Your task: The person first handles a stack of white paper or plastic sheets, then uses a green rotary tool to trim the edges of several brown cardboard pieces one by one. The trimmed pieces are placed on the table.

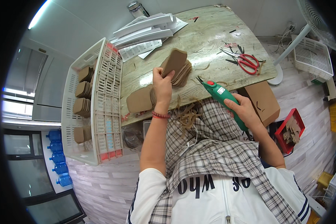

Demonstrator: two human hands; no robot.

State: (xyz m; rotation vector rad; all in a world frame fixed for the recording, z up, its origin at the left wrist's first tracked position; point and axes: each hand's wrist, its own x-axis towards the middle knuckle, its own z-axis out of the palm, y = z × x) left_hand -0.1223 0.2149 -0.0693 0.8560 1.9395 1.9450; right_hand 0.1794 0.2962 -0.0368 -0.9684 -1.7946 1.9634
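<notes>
My left hand is closed on a tan, flat pad with rounded corners, held tilted above the table. It may hold more than one; I cannot tell. A stack of similar tan pads stands just to its right, and another tan stack leans near the table's front edge by my left wrist. In my right hand is a green electric cutter with a red button. Its dark pointed tip faces the stack, apart from the pads. Curled tan trimmings lie across my lap on the plaid apron.
A white plastic crate with tan stacks stands at the left. Papers and a metal flask are at the back. Red-handled scissors lie on the table's right. Beyond are a cardboard box, a red tray and a fan.
</notes>
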